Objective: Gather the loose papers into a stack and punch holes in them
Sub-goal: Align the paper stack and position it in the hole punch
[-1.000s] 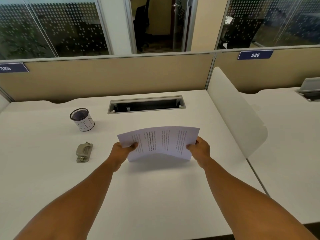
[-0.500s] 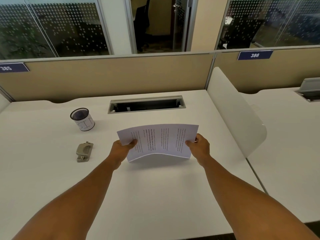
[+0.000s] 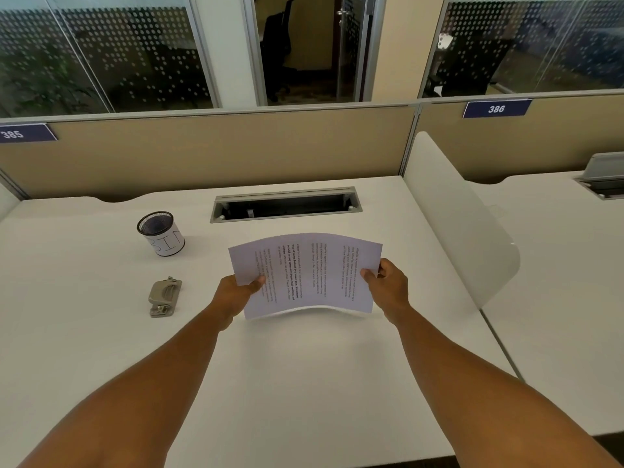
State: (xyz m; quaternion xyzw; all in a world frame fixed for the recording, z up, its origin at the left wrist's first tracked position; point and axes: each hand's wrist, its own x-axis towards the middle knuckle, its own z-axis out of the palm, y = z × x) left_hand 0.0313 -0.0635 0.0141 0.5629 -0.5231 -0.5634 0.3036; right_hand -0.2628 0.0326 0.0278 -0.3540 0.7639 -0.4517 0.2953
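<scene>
Left hand [image 3: 236,293] and right hand [image 3: 388,287] pinch the papers [image 3: 305,273] by their short edges — light, floppy, bowing upward — punch [image 3: 164,296] waits untouched.

Open-plan office — numbered partitions [image 3: 496,109], white desks [image 3: 84,332], glass-walled rooms [image 3: 135,52].

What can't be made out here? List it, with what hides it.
Head view only:
- Papers: sheet count hidden by the top page; print too small to read.
- Mesh cup: contents hidden by its dark mesh.
- Left hand and right hand: fingers hidden behind the papers.
- Punch: slot too small to see.
</scene>
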